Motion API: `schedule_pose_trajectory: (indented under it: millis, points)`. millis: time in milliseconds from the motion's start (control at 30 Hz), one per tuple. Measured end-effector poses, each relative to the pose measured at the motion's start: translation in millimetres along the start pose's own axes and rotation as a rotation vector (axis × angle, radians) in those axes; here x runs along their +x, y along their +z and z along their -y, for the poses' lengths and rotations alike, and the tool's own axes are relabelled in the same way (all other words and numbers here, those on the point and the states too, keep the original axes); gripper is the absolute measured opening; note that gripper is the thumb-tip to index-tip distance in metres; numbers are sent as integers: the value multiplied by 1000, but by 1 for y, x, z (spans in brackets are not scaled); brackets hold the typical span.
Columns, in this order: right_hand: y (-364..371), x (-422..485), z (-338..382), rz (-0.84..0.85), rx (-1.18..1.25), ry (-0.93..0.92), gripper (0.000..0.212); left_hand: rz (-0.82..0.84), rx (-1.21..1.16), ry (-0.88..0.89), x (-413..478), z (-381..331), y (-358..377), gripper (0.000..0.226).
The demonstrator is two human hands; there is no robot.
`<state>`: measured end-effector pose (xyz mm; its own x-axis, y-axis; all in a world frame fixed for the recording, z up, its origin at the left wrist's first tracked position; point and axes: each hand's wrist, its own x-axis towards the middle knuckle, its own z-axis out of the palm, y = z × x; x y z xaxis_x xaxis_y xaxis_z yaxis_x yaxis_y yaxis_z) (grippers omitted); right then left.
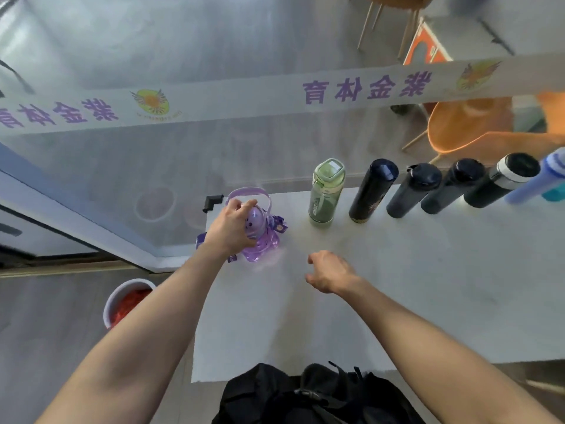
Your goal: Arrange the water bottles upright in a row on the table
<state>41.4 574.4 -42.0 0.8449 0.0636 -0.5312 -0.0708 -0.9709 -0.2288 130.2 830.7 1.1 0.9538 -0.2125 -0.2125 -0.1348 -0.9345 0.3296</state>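
My left hand [230, 228] grips the top of a purple translucent bottle [263, 240] with a loop handle, standing upright near the table's far left corner. To its right, along the far edge of the white table [397, 286], stands a row: a green bottle [324, 192], a dark navy flask [371, 191], two black bottles [412, 191] [451, 186], a black flask with a white collar [501, 180] and a blue bottle [538, 179]. My right hand [328, 272] hovers over the table near the middle, fingers loosely curled, holding nothing.
A black backpack [305, 396] lies at the table's near edge. A white bucket with red contents [127, 302] stands on the floor at the left. Orange chairs [477, 127] are behind the table at the right. A glass wall with a printed band runs behind.
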Motion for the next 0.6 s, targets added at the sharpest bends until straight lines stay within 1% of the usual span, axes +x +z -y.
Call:
schedule_pose_trajectory:
  millis: [133, 300, 600]
  points:
    - [-2, 7, 11, -26, 21, 49, 44, 9, 61, 46, 31, 1, -9, 111]
    - [-3, 10, 21, -30, 36, 89, 43, -65, 107, 59, 41, -7, -1, 102]
    - [-3, 11, 24, -5, 28, 100, 43, -65, 80, 88, 53, -2, -5, 100]
